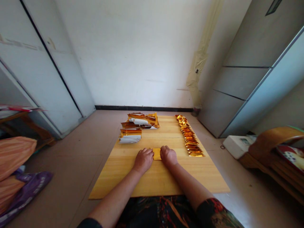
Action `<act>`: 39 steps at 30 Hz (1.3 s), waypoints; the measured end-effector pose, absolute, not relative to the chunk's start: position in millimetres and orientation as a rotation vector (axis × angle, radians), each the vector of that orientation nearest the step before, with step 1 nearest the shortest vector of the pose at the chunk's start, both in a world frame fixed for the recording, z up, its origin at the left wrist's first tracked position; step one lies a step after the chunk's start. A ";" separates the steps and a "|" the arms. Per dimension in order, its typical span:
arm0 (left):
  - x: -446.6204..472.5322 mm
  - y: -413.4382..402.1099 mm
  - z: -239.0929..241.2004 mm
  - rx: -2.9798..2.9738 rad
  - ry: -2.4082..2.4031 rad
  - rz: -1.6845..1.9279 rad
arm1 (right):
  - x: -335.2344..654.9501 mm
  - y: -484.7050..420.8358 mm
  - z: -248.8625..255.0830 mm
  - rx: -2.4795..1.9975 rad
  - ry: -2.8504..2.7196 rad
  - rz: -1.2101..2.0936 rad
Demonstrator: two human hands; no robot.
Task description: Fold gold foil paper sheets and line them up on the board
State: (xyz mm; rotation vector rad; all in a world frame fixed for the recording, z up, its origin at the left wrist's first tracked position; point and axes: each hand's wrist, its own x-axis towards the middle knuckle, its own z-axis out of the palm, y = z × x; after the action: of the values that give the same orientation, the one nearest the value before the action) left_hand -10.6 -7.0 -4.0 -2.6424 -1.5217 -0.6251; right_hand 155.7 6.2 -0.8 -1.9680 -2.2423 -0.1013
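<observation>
A small gold paper sheet (157, 154) lies on the wooden board (156, 183) in front of me. My left hand (143, 160) presses on its left edge with curled fingers. My right hand (168, 155) holds its right edge the same way, fingers bent over the paper. Both hands rest on the board, knuckles up. A row of several folded gold foil pieces (190, 136) runs along the board's right side, beyond my right hand. Stacks of gold and white paper (130, 134) sit at the far left of the board, with another pile (143, 121) behind them.
The board lies on a tiled floor, near a white wall. A grey cabinet (249, 79) stands to the right, with a white box (237, 145) and a wooden chair (275, 148) beside it. Orange and purple bags (16, 171) lie on the left floor.
</observation>
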 end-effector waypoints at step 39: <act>5.1 26.6 -1.1 -2.625 -1.704 -0.566 | 175.6 31.7 9.3 -1.702 -1.893 0.076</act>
State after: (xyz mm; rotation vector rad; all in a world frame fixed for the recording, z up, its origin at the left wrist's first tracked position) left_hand 5.1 26.6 -1.1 -2.6245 -1.7042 -0.5659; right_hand 175.6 31.7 9.3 -1.7024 -1.8932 0.0756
